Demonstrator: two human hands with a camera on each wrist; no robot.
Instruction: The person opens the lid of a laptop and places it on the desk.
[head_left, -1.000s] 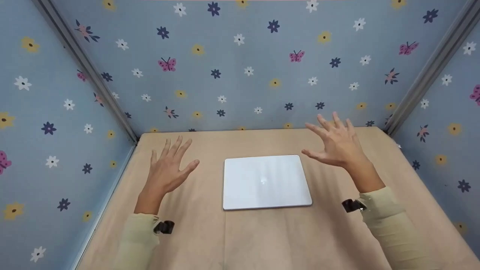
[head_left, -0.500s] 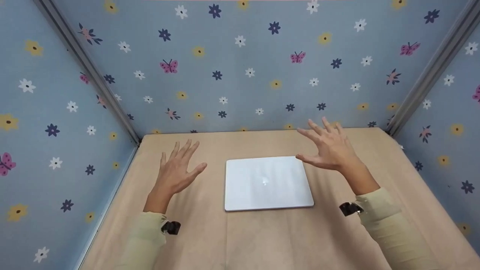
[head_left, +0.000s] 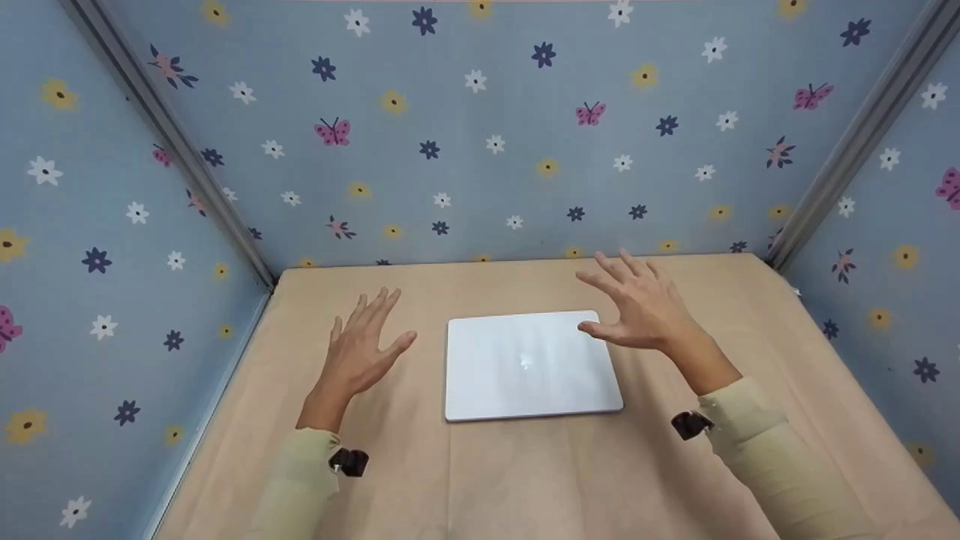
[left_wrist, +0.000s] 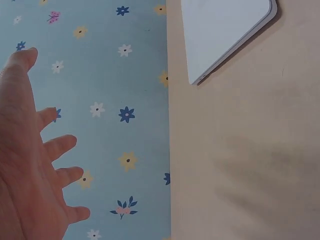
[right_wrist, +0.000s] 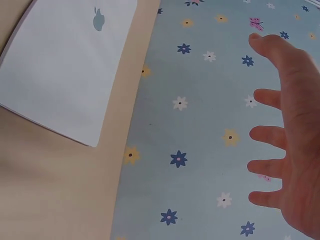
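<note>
A closed silver laptop [head_left: 517, 375] lies flat in the middle of the table, and an apple-shaped logo shows on its lid in the right wrist view. To its left, my left hand [head_left: 360, 352] is held in the air with fingers spread and nothing in it. My right hand [head_left: 637, 307] hovers over the laptop's far right corner, its thumb overlapping the lid in the head view. Those fingers are spread too and hold nothing. In the left wrist view a corner of the laptop [left_wrist: 225, 30] appears at the top.
The table [head_left: 517, 480] has a pale wood-coloured surface. Blue panels [head_left: 480, 172] patterned with flowers and butterflies stand behind it and along both sides, with grey posts [head_left: 862, 127] at the corners. A small black device [head_left: 350, 462] sits on each wrist.
Both hands have moved inward toward the laptop and slightly nearer the person. The right hand's thumb now overlaps the laptop's corner in the head view. The laptop stays in place.
</note>
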